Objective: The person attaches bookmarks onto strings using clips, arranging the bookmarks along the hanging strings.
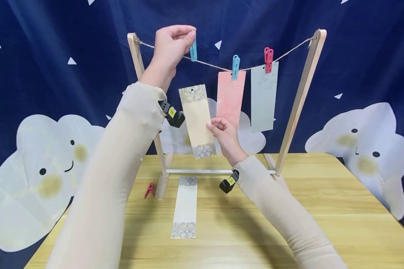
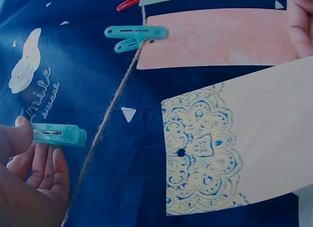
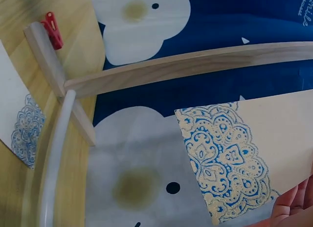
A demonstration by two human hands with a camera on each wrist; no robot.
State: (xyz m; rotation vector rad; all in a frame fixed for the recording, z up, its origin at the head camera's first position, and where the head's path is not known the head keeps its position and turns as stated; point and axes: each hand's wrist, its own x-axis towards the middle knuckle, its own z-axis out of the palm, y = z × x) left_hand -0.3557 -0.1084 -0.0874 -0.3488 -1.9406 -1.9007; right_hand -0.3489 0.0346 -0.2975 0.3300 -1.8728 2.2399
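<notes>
My left hand (image 1: 175,46) pinches a blue clothespin (image 1: 193,50) beside the twine line (image 1: 210,65); in the left wrist view the clothespin (image 2: 57,134) sits between thumb and fingers, to one side of the twine. With its thumb and fingers my right hand (image 1: 225,138) grips the right edge of a cream bookmark (image 1: 198,119), which hangs tilted below the line. Lace-like patterned bands cross both its ends, and a small hole shows near its top. A pink bookmark (image 1: 229,95) hangs from a blue clothespin (image 1: 235,67), and a pale green one (image 1: 264,99) from a red clothespin (image 1: 269,60).
A wooden frame (image 1: 299,101) with a white crossbar (image 1: 202,171) stands on the wooden table (image 1: 323,209). A white patterned bookmark (image 1: 185,207) lies in front of it, and a red clothespin (image 1: 149,190) near its left foot. Behind hangs a blue cloud-print curtain (image 1: 256,22).
</notes>
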